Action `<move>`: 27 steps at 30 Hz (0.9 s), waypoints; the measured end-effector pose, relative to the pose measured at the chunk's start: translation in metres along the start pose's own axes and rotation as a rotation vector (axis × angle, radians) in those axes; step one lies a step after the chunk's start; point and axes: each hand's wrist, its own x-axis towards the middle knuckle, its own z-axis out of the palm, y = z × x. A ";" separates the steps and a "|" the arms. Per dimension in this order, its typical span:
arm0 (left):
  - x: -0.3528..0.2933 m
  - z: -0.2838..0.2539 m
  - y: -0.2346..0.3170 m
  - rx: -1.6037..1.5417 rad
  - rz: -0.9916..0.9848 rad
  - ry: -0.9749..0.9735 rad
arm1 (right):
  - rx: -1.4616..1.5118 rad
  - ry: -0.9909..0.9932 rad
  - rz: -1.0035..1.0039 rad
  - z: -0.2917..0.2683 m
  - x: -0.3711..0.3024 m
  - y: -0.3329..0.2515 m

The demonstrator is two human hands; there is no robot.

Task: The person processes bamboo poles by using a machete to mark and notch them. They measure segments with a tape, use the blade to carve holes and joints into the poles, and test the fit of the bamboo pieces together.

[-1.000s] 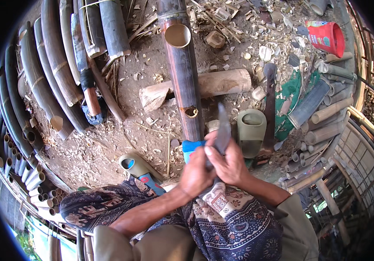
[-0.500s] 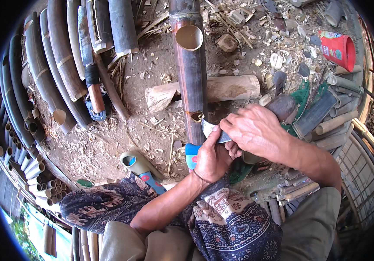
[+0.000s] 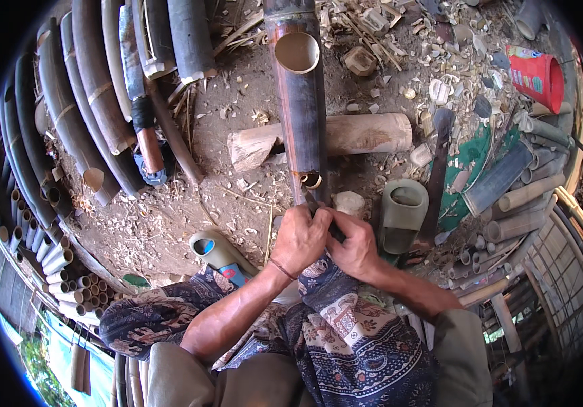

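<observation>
Now, head view: from far off, I look down on two bare hands at the near end of a big bamboo tube.
Bamboo tube: it (image 3: 299,108) runs from the top of my view down to the hands, over a pale log (image 3: 373,133).
Knife: just a thin dark bit of it (image 3: 311,201) shows, by the small hole (image 3: 310,180); half a second ago I saw its wide shiny side.
Left hand: it (image 3: 300,239) is curled up now, back to me; before, its palm was open. I can't tell if it grips the knife or the bamboo.
Right hand: it (image 3: 354,244) is closed on the knife's dark handle, snug against the left hand. Before, it reached in from farther right.
Right slipper: the green shoe (image 3: 404,211) was mostly hidden by the right arm, and now I see it well.
Left slipper: it (image 3: 223,254) sits in the same spot, near the flowery cloth (image 3: 366,339).
Red tub: it (image 3: 536,78) lies tipped at the far right, as before.
</observation>
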 end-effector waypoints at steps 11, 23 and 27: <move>-0.028 -0.064 0.034 -0.151 -0.240 -0.073 | 0.208 0.214 0.198 -0.004 -0.020 -0.003; 0.036 -0.232 -0.055 0.521 0.150 0.935 | -0.956 0.591 0.085 -0.207 0.102 0.124; 0.017 -0.248 -0.046 0.259 0.130 0.953 | -0.952 0.785 0.019 -0.194 0.069 0.123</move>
